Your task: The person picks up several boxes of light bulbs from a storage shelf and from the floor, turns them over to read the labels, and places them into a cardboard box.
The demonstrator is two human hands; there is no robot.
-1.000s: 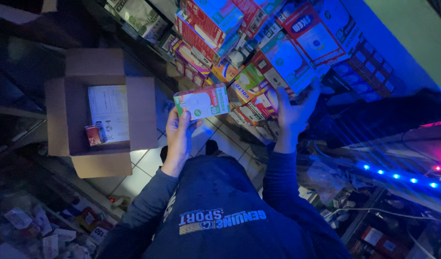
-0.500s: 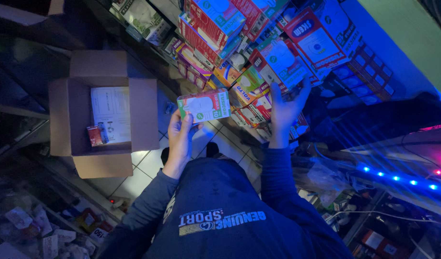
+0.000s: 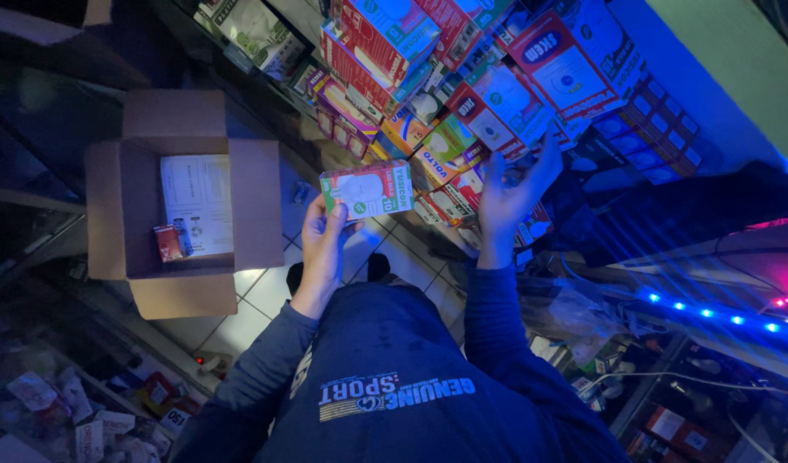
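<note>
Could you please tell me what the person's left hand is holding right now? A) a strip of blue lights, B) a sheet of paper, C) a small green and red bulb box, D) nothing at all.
C: the left hand grips a small green and red box with a bulb pictured on it, held up in front of the stacked shelf boxes.

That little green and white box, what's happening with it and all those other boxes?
A person looks down at a shop floor. Their left hand holds the small green and white box up in front of shelves packed with boxes. Their right hand reaches into those stacked boxes. An open cardboard carton sits on the tiled floor to the left, with a paper sheet inside.
</note>
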